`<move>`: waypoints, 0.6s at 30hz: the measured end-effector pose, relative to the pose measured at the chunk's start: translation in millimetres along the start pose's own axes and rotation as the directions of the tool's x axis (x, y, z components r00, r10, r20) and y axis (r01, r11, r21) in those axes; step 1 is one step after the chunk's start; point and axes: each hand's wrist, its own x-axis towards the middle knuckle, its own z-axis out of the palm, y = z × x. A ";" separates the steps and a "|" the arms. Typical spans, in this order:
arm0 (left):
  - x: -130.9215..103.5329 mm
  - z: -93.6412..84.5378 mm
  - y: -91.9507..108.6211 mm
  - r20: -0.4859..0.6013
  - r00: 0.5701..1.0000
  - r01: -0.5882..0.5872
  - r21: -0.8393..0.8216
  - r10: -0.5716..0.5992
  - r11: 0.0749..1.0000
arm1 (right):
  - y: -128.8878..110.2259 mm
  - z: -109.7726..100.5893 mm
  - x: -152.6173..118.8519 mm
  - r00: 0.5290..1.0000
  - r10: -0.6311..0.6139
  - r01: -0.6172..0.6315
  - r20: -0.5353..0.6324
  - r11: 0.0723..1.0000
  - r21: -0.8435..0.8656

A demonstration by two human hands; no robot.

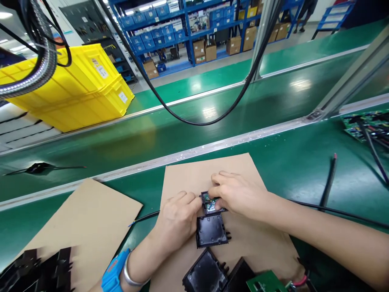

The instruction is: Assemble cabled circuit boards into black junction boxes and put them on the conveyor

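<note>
A small black plastic case (210,231) lies unfolded on a cardboard sheet (182,178), its lower half bare inside. A small green circuit board (210,205) sits in the upper half. My left hand (179,217) is closed at the left edge of that upper half, fingertips hidden behind the knuckles. From the right, my right hand (232,192) has its thumb and fingers bent onto the board and the case's right side. A black cable passes beneath both arms, its stripped end (133,223) left of the cardboard.
More black cases (205,273) and a green board (266,282) lie at the bottom. Black parts (36,269) rest on another cardboard sheet (88,219) at left. Circuit boards (369,125) are at right. A black cable loop (200,123) hangs ahead; yellow crates (69,87) stand back left.
</note>
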 end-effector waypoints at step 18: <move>-10.4 9.7 -13.1 0.111 0.991 -0.062 -0.163 0.081 0.985 | -6.3 -9.3 44.4 0.981 0.049 -0.076 0.189 0.988 0.133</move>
